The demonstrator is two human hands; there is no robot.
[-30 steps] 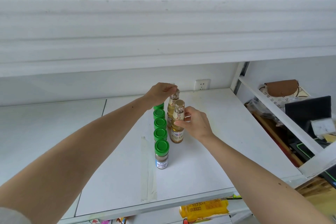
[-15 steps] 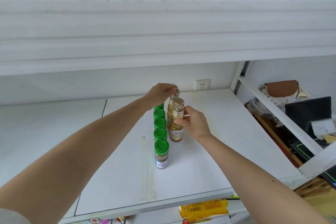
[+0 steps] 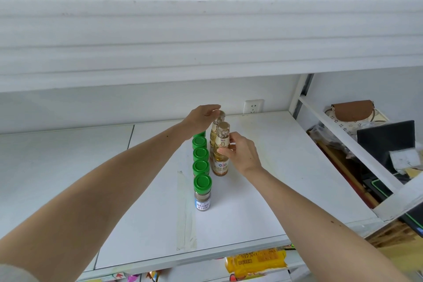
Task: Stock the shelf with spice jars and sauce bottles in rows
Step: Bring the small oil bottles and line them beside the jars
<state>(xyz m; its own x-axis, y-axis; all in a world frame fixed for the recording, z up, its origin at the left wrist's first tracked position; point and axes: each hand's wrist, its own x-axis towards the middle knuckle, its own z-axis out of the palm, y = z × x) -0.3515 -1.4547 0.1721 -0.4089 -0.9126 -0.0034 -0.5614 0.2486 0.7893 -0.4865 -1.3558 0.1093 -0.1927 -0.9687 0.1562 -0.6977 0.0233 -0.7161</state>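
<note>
Standing mid-shelf [image 3: 286,178], well back from its front edge: jars [image 3: 202,184], bottles. Right hand [image 3: 242,155] pinches the front bottle [image 3: 221,155]; left hand [image 3: 201,119], fingers loosened, touches the rear bottle [image 3: 218,119].

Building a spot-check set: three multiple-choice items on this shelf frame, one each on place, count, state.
1. The sauce bottles stand where relative to the spice jars?
A left
B right
C on top
2. Green lids at least partly visible?
A two
B five
C eight
3. The right hand is
A pinching the front bottle
B flat on the shelf
C holding a jar

B: bottles stand right of the jar row.
B: five lids, the rearmost half hidden.
A: fingers wrap its neck.
</note>
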